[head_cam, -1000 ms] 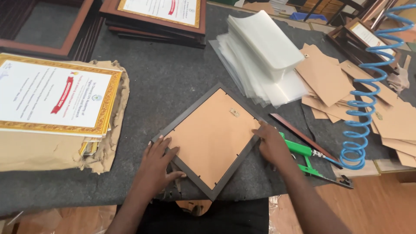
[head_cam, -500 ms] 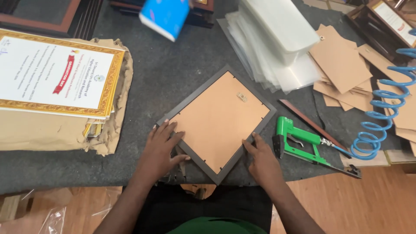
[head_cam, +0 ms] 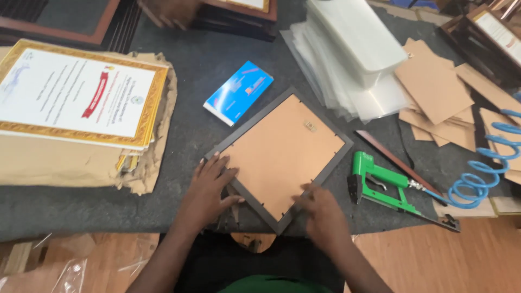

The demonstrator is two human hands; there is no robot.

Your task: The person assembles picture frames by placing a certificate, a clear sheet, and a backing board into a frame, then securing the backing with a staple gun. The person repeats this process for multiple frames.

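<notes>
A dark picture frame (head_cam: pixel 332 134) lies face down on the grey felt table (head_cam: pixel 179 135), turned like a diamond, its brown backing board (head_cam: pixel 279 154) up with a small metal hanger near the far edge. My left hand (head_cam: pixel 209 187) lies flat on the frame's near-left corner, fingers spread. My right hand (head_cam: pixel 320 209) presses on the near-right edge of the frame, fingers bent onto the backing. A green pneumatic stapler (head_cam: pixel 385 182) lies just right of the frame, untouched.
A blue box (head_cam: pixel 239 92) lies beyond the frame. A stack of gold-bordered certificates (head_cam: pixel 81 95) on brown paper sits at the left. Clear plastic sheets (head_cam: pixel 353 59), loose brown boards (head_cam: pixel 434 87) and a blue coiled air hose (head_cam: pixel 488 168) are at the right. More frames (head_cam: pixel 239 13) line the far edge.
The blue box has come down onto the table beyond the frame. My right hand slid along the frame's near-right edge toward its near corner. My left hand stays on the left corner.
</notes>
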